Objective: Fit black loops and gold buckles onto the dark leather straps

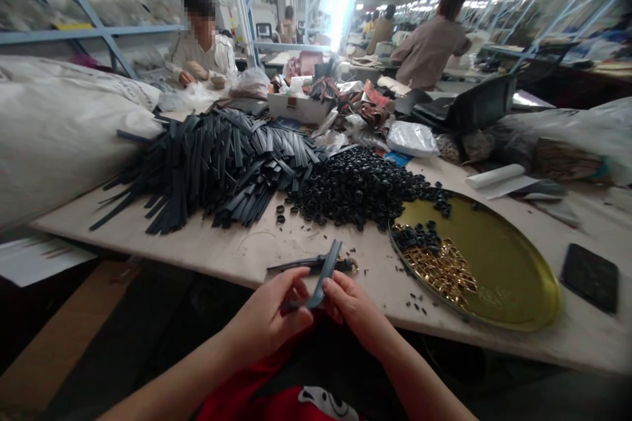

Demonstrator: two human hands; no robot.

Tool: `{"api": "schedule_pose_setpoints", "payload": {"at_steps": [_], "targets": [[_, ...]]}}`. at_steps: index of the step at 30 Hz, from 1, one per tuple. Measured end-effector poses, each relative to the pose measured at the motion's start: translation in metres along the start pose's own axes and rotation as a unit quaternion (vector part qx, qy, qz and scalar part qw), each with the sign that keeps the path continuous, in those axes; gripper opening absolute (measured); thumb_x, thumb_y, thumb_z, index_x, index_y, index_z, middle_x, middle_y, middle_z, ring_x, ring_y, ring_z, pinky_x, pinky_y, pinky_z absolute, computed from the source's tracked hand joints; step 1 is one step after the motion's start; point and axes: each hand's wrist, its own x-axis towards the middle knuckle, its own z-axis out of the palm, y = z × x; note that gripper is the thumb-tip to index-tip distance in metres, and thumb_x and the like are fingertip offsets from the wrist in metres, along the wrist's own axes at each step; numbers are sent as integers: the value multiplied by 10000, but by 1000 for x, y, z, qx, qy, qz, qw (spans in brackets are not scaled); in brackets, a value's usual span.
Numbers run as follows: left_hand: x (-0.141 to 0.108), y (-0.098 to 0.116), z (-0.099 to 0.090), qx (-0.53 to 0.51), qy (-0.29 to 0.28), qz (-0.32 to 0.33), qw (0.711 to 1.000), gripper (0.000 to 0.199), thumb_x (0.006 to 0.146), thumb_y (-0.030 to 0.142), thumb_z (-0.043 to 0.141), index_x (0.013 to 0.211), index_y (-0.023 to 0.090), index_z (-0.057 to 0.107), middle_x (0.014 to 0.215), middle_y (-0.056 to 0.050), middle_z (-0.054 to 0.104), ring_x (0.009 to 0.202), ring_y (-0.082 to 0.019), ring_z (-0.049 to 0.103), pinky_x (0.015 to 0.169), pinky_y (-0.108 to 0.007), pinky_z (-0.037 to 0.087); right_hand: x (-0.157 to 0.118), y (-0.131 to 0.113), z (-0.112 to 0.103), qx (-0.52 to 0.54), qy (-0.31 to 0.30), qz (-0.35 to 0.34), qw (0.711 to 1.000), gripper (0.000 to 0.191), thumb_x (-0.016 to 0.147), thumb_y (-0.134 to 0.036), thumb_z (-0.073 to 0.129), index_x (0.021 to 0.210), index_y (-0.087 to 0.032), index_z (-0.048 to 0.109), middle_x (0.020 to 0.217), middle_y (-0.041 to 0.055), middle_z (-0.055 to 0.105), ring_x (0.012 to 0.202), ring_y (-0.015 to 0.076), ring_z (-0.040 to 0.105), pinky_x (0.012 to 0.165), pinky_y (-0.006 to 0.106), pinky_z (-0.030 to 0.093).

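A dark strap (pixel 328 271) is bent between my two hands at the table's front edge, its free end pointing up. My left hand (pixel 276 312) closes round its lower part, and my right hand (pixel 348 302) pinches it from the right side. Just behind them lies a finished-looking dark strap (pixel 296 264) with a gold buckle (pixel 352 266). Beyond is a big pile of dark strips (pixel 217 164), and beside it a heap of small black loops (pixel 355 187). Gold buckles (pixel 447 270) and some black loops lie on a round gold tray (pixel 513 263).
A black phone (pixel 590 276) lies at the right of the table (pixel 207 243). A large white sack (pixel 64 138) bulges at the left. Scraps and a white box (pixel 299 108) stand behind the piles. A person (pixel 205 46) sits across; another (pixel 432 46) is further back.
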Motion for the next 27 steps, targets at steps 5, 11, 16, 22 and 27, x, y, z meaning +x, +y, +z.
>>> {"api": "schedule_pose_setpoints", "payload": {"at_steps": [5,11,16,22,27], "targets": [[36,-9,-8,-283,-89,-113,948,822,669,785,287,1172,186,543,991,-87,608,827,-190,554,655,-255,431,4,-2,-10,-14,43,-1,999,387,702,-550,535,796,-176,498,484,-83,357,433,66,283,414,195,207],[51,-25,-19,-390,-110,-156,901,765,692,748,341,1148,176,566,1146,-114,563,881,-186,534,701,-274,426,14,-3,-18,1,44,38,998,400,689,-560,548,853,-196,529,552,-66,369,461,73,308,424,190,259],[76,-29,-3,-334,-24,-200,921,252,700,340,628,829,124,632,650,15,567,563,-73,461,534,-184,345,23,-1,-18,-71,-35,29,996,349,795,-535,431,774,-194,504,590,-39,404,494,90,357,447,206,301],[89,-36,1,-384,14,-260,886,217,705,317,594,808,127,610,627,22,565,510,-64,483,517,-189,372,58,-18,-99,-517,278,-106,803,258,832,-415,423,800,-185,534,733,37,545,646,164,497,582,276,358],[90,-36,1,-385,11,-271,882,210,702,306,579,802,124,612,618,22,556,508,-66,475,500,-189,370,90,-19,-127,-693,273,-72,663,240,833,-376,436,824,-166,550,822,84,565,699,202,531,574,290,342]]}}
